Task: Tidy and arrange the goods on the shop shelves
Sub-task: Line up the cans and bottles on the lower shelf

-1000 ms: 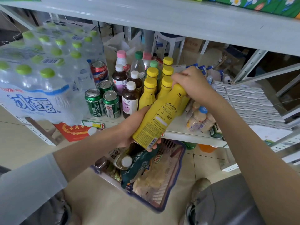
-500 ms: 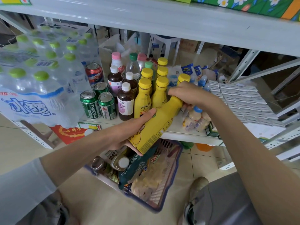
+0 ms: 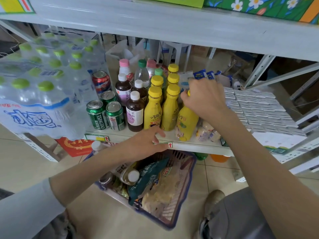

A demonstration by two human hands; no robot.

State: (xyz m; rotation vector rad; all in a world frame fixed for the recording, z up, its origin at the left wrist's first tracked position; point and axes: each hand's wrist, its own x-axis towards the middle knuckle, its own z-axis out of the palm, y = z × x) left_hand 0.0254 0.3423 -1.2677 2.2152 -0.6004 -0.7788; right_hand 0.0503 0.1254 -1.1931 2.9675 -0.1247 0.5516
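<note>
One white shelf (image 3: 189,146) holds drinks, with a blue basket (image 3: 174,221) on the floor below. At the shelf's front stands a yellow bottle (image 3: 187,119), just right of matching yellow bottles (image 3: 152,114). The right hand (image 3: 203,99) grips its neck; the left hand (image 3: 145,144) rests loose-fingered on the shelf edge nearby, holding nothing.

A single wide-angle view, worn on the head, looks forward and down from close above a low shelf (image 3: 198,147) (straight edges bow slightly): bottles (image 3: 170,107) toward twelve o'clock, a basket (image 3: 179,155) at six.
</note>
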